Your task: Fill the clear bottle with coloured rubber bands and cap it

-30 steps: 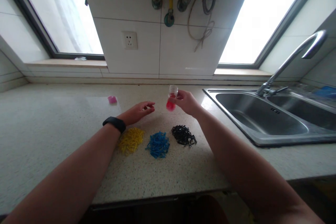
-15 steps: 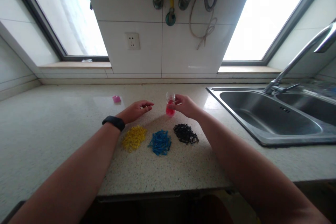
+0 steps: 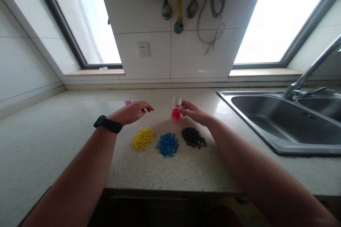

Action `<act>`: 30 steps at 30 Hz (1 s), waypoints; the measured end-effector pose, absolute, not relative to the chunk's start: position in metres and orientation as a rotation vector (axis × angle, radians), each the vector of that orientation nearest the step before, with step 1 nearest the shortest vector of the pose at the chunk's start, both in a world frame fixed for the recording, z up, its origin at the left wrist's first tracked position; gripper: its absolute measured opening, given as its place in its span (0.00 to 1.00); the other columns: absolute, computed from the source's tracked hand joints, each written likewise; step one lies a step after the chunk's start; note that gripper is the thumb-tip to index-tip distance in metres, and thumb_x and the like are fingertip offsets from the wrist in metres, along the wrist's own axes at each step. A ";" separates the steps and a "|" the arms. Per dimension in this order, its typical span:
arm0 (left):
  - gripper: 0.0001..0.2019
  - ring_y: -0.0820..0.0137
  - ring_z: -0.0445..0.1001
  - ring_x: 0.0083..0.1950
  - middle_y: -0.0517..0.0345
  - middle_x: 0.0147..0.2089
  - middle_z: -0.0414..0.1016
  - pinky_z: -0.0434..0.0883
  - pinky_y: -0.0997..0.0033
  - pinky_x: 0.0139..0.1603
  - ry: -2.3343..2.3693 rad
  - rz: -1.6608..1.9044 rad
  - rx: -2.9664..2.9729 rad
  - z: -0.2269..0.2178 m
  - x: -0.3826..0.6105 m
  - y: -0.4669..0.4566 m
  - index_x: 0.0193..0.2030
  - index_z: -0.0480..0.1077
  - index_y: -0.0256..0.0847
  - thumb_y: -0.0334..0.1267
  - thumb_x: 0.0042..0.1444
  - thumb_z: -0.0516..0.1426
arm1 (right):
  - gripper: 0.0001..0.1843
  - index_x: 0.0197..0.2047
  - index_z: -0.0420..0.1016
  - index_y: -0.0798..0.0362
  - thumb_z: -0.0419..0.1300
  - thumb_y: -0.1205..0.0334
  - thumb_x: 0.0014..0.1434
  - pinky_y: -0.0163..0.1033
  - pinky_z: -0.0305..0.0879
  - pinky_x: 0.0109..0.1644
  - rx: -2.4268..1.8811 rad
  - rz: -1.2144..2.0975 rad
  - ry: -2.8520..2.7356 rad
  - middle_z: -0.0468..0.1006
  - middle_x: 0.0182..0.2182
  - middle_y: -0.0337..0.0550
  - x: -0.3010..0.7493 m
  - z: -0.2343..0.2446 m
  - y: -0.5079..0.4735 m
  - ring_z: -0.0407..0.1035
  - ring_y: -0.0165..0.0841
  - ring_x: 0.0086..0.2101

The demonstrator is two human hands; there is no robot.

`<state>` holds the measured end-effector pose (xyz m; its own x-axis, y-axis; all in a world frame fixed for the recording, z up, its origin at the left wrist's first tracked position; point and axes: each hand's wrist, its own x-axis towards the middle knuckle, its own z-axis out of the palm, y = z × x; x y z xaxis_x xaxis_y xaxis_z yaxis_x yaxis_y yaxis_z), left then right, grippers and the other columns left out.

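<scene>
A small clear bottle [image 3: 176,113] with red contents stands upright on the counter, its mouth uncovered. At its right side is my right hand [image 3: 193,111], thumb and fingers apart, the tips at or against the glass. My left hand [image 3: 133,111], wearing a black wristband, hovers over the counter to the left with loosely bent fingers and nothing in them. Just behind it, a small pink piece [image 3: 128,102] is partly hidden. Nearer me lie three piles of small thin strips or bands: yellow [image 3: 143,139], blue [image 3: 167,144] and black [image 3: 193,137].
A steel double sink [image 3: 266,120] with a tap [image 3: 293,90] is set into the speckled counter [image 3: 149,175] on the right. Behind are a tiled wall with a socket [image 3: 144,49], hoses [image 3: 180,0] and a window on either side.
My right thumb has drawn back from the bottle's front to its right edge. My left hand has moved left, toward the pink piece. The head view has shifted a little.
</scene>
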<state>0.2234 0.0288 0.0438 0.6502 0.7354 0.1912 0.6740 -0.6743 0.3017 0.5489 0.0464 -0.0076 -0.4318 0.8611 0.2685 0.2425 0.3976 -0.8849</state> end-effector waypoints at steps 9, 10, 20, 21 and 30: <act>0.43 0.59 0.58 0.70 0.52 0.69 0.62 0.53 0.56 0.71 1.002 -0.255 2.635 0.057 0.206 -0.011 0.70 0.59 0.46 0.27 0.43 0.62 | 0.26 0.58 0.71 0.50 0.60 0.50 0.59 0.39 0.70 0.42 -0.985 1.201 -1.516 0.73 0.56 0.51 0.579 -0.012 0.060 0.69 0.36 0.47; 0.44 0.59 0.59 0.70 0.51 0.69 0.62 0.54 0.57 0.71 1.008 -0.278 2.617 0.056 0.208 -0.013 0.70 0.59 0.46 0.28 0.43 0.64 | 0.26 0.57 0.71 0.50 0.60 0.49 0.59 0.38 0.70 0.41 -1.018 1.200 -1.502 0.73 0.55 0.51 0.581 -0.014 0.062 0.69 0.36 0.46; 0.36 0.61 0.70 0.57 0.52 0.61 0.70 0.64 0.62 0.61 0.964 -0.187 2.590 0.055 0.217 -0.022 0.66 0.64 0.46 0.33 0.48 0.64 | 0.27 0.59 0.69 0.50 0.62 0.50 0.58 0.35 0.69 0.37 -1.090 1.163 -1.607 0.74 0.53 0.50 0.585 -0.022 0.066 0.70 0.33 0.42; 0.34 0.61 0.71 0.56 0.52 0.59 0.71 0.65 0.63 0.60 0.972 -0.172 2.587 0.054 0.217 -0.022 0.65 0.66 0.46 0.35 0.49 0.64 | 0.27 0.59 0.69 0.50 0.62 0.50 0.59 0.35 0.69 0.37 -1.095 1.165 -1.610 0.74 0.53 0.50 0.586 -0.023 0.066 0.70 0.33 0.41; 0.22 0.66 0.74 0.46 0.53 0.52 0.74 0.69 0.68 0.50 1.050 -0.111 2.592 0.043 0.219 -0.013 0.55 0.72 0.42 0.45 0.55 0.62 | 0.24 0.58 0.69 0.49 0.61 0.52 0.60 0.33 0.68 0.34 -1.142 1.179 -1.617 0.75 0.50 0.48 0.586 -0.024 0.068 0.69 0.29 0.35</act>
<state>0.2186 -0.0132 0.0430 0.7237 0.6613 -0.1975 0.6880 -0.6687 0.2820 0.5856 0.0684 -0.0242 -0.2591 0.9609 0.0976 0.2006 0.1524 -0.9677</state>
